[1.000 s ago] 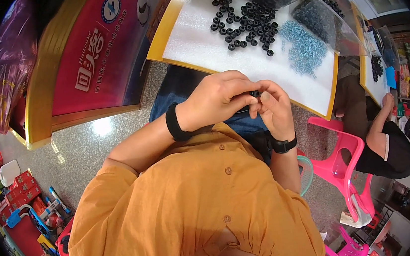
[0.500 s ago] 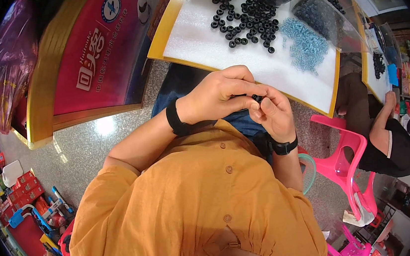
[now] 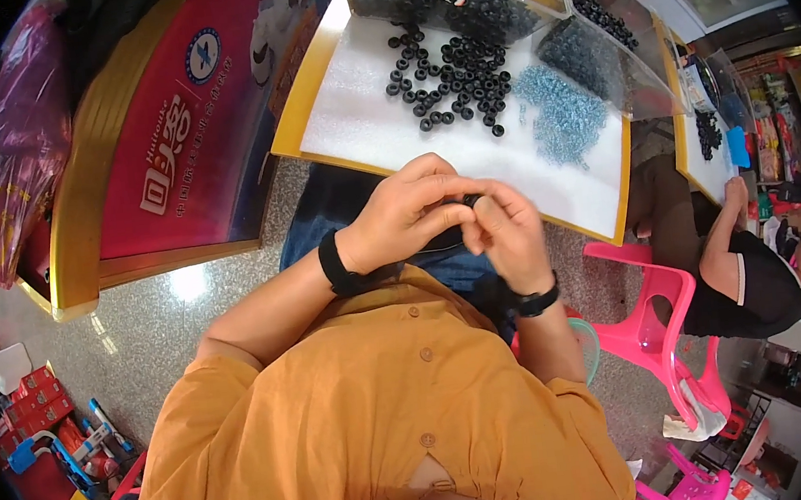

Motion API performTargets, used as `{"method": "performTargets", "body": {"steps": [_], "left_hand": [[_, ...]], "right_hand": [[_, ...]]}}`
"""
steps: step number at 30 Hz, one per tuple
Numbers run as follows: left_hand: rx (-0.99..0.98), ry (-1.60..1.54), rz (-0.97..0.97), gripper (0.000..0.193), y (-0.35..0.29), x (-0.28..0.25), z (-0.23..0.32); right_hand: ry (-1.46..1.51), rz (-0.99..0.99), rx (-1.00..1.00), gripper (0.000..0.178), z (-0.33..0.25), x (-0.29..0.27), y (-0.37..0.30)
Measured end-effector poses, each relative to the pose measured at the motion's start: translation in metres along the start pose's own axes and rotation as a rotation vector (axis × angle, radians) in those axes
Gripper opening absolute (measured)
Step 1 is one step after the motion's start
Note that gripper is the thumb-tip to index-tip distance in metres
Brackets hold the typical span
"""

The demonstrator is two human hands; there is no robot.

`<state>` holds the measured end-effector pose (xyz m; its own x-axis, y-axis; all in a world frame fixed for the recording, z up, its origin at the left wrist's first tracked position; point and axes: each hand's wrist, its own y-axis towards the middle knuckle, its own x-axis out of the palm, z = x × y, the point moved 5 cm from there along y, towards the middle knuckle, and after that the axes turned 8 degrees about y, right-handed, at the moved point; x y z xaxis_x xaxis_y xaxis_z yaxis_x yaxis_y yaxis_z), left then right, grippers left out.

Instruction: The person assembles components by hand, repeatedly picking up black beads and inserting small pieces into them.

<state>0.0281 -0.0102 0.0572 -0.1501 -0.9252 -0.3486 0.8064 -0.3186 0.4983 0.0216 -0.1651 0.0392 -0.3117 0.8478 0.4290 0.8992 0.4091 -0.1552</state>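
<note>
Both my hands meet over my lap, just in front of the table's near edge. A small black ring-like part [image 3: 471, 200] is pinched between them, mostly covered by fingers. My left hand [image 3: 413, 208] is closed, its thumb and forefinger at the part's left side. From the right, my right hand [image 3: 514, 238] closes on the same part with thumb and fingers, slightly smeared by motion. Beyond them, many loose black ring-like parts [image 3: 465, 77] lie spread on the white foam sheet [image 3: 347, 109]. Right of these sits a heap of tiny pale blue clear pieces [image 3: 565, 120].
A clear plastic bin of black parts [image 3: 433, 2] stands along the table's far side, with another clear bin [image 3: 586, 60] at far right. The table has a raised yellow edge [image 3: 617, 217]. A pink chair [image 3: 655, 301] and a seated person [image 3: 755, 281] are to the right.
The whole view has shifted, so table and hands appear further left. Both hands stay together on the black part, and the fingers of my right hand have turned slightly.
</note>
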Motion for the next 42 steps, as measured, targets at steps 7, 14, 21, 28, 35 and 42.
{"method": "performTargets", "body": {"steps": [7, 14, 21, 28, 35, 42], "left_hand": [[-0.203, -0.033, -0.006, 0.042, -0.002, 0.002, -0.009], [-0.155, 0.008, -0.007, 0.032, -0.002, 0.0, -0.014], [-0.087, 0.037, -0.058, 0.019, -0.001, -0.002, -0.017], [-0.122, 0.075, -0.133, 0.028, 0.0, 0.0, -0.02], [-0.153, -0.014, -0.103, 0.024, 0.0, 0.002, -0.024], [-0.551, -0.413, -0.017, 0.024, -0.002, 0.002, -0.045]], "right_hand": [[-0.566, 0.406, -0.642, 0.024, -0.187, -0.083, 0.066], [-1.008, 0.443, -0.601, 0.06, -0.215, -0.122, 0.114], [-1.408, 0.171, -0.386, 0.022, -0.098, -0.092, 0.135], [-1.608, 0.104, -0.36, 0.021, -0.078, -0.086, 0.144], [-1.667, 0.123, -0.345, 0.023, -0.079, -0.095, 0.147], [-0.673, 0.14, -0.365, 0.02, -0.078, -0.064, 0.094]]}}
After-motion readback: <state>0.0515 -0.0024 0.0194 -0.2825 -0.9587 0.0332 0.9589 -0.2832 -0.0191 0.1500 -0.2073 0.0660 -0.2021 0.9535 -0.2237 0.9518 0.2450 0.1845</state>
